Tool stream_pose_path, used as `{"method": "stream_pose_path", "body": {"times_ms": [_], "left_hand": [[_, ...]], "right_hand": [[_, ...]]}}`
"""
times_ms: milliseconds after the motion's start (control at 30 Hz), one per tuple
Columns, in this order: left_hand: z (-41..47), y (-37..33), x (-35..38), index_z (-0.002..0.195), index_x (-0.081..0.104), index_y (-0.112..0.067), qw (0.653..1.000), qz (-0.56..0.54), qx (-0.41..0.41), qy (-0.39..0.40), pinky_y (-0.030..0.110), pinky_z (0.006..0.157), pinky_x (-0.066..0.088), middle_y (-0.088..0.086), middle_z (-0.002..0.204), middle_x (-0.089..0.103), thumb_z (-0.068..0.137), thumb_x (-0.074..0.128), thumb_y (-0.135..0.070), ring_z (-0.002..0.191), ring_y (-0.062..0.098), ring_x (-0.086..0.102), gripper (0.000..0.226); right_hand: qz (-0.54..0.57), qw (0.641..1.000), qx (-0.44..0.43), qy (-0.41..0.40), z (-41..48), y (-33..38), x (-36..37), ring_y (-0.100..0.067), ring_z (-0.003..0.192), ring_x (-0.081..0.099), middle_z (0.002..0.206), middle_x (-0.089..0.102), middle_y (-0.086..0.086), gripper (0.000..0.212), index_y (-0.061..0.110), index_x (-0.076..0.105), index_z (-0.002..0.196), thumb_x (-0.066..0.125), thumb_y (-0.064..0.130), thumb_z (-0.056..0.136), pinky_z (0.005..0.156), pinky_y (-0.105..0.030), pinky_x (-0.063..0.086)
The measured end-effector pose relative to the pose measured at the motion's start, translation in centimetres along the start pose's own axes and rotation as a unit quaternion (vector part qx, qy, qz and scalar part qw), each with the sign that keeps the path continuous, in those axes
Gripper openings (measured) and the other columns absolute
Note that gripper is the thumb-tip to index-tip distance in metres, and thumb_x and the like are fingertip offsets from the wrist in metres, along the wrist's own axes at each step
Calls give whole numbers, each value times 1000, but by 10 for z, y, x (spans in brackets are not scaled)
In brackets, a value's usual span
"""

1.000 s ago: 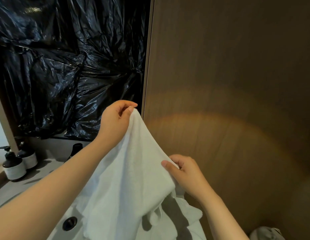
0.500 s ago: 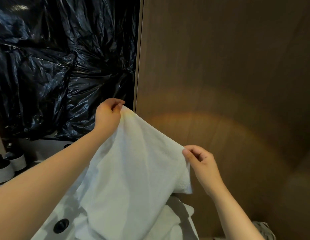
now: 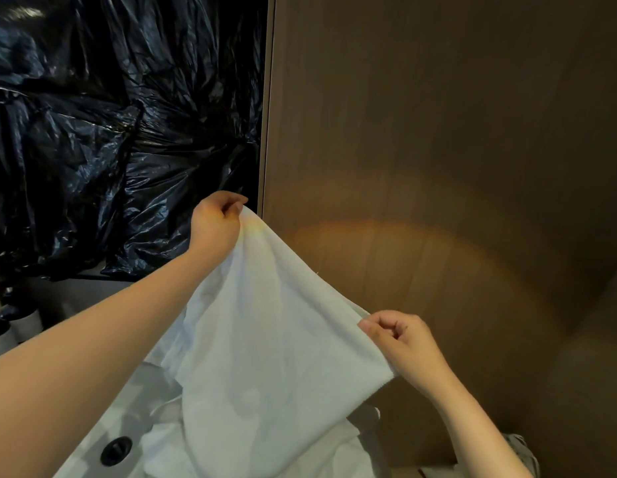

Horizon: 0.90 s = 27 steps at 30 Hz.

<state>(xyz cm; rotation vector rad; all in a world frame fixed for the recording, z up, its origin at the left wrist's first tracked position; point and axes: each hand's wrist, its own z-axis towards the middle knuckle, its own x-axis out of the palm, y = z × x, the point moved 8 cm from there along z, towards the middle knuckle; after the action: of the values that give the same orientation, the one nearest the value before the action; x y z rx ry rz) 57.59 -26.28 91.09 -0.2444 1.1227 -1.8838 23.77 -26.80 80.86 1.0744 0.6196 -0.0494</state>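
Nearest to me, at 7 o'clock, is a white basin point(image 3: 90, 446) with a dark round drain hole point(image 3: 116, 450). More white cloth point(image 3: 348, 453) lies crumpled in it at 6 o'clock. At 5 o'clock, low beside the right forearm, a grey shoe point(image 3: 522, 450) shows only in part.

The two bare forearms rise from the lower edge. The left one comes from 8 o'clock and goes up in a long slant toward the middle. The right one comes from 5 o'clock and is shorter and steeper.

The right hand point(image 3: 403, 343) is at about 4 o'clock, lower than the other hand, with its back turned toward me. Its thumb and forefinger pinch the right edge of the white towel point(image 3: 265, 339), and the other fingers are curled in behind.

The left hand point(image 3: 215, 224) is higher, at about 10 o'clock from the right hand. Its wrist is bent a little and the knuckles point up. The fingers are curled, and the thumb presses the top corner of the towel against them, so this grip is closed on the cloth too.

The towel is held in the air between both hands. Its upper edge slopes down from the left hand to the right hand. The rest hangs spread and loose, and its lower part goes down to the cloth in the basin.

Farther, at 9 o'clock, two pale bottles point(image 3: 24, 322) with dark tops stand in shadow, too dim to tell more. Behind, from 9 to 12 o'clock, is wrinkled black plastic sheet point(image 3: 93, 132), and from 12 to 3 o'clock a brown wooden panel point(image 3: 438, 132).
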Motion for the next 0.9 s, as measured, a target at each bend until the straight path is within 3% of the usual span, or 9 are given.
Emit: {"method": "stream_pose_path", "body": {"times_ms": [67,167,300,400,533,700,767,833,900], "left_hand": [[1,-2,-5,105,68,-20,1000,10,9,3,8,64,32,-10,93,60,97,50,-16,74,-2,52,20],[0,-4,-10,108,68,-15,1000,4,8,10,18,75,38,-4,100,62,97,50,-14,84,10,55,21],[4,-5,-20,112,68,-13,1000,7,6,-1,25,85,38,0,107,64,97,50,-14,97,14,55,23],[12,-7,-31,113,68,-13,1000,1,-1,-31,25,86,38,3,111,67,97,50,-13,99,15,56,25],[24,-19,-44,112,69,-14,997,-2,-3,-82,22,79,36,4,110,69,96,50,-14,91,11,53,25],[39,-36,-54,109,70,-15,993,-31,10,-116,21,79,37,2,108,70,95,51,-16,92,9,55,24],[43,-43,-58,108,70,-15,991,-38,23,-129,18,77,37,2,106,70,95,51,-16,93,11,57,23],[45,-48,-62,107,71,-16,988,-43,35,-142,13,73,36,1,105,70,94,51,-16,92,9,56,23],[45,-51,-63,106,71,-16,987,-55,44,-143,17,77,39,2,105,70,94,52,-15,94,12,59,22]], "right_hand": [[-59,998,5,17,-2,-9,-6,-37,63,54,68,60,-13,45,23,72,76,55,65,84,55,-32,39],[-186,982,5,29,0,-14,-20,-24,52,50,60,54,-7,52,21,62,63,51,66,87,51,-28,36],[-332,943,-38,1,11,4,-45,-6,54,53,57,53,11,36,32,57,67,48,56,93,52,-20,42],[-416,905,-72,-44,28,29,-61,2,66,55,73,56,22,19,39,58,82,49,49,95,60,-10,40],[-456,878,-97,-108,58,66,-89,-5,83,62,92,66,13,12,35,65,98,53,39,97,72,-14,48],[-513,841,-84,-153,90,112,-117,-18,111,63,123,66,-1,31,22,63,124,63,21,94,94,-27,49],[-504,842,-85,-174,96,128,-127,-19,112,62,123,66,-2,31,22,61,125,62,19,94,94,-30,50],[-483,849,-100,-190,98,139,-134,-19,99,64,112,68,-3,24,22,59,120,58,20,97,84,-31,54],[-461,855,-118,-204,97,145,-136,-20,91,65,104,68,-4,27,21,53,125,55,23,98,76,-32,57]]}}
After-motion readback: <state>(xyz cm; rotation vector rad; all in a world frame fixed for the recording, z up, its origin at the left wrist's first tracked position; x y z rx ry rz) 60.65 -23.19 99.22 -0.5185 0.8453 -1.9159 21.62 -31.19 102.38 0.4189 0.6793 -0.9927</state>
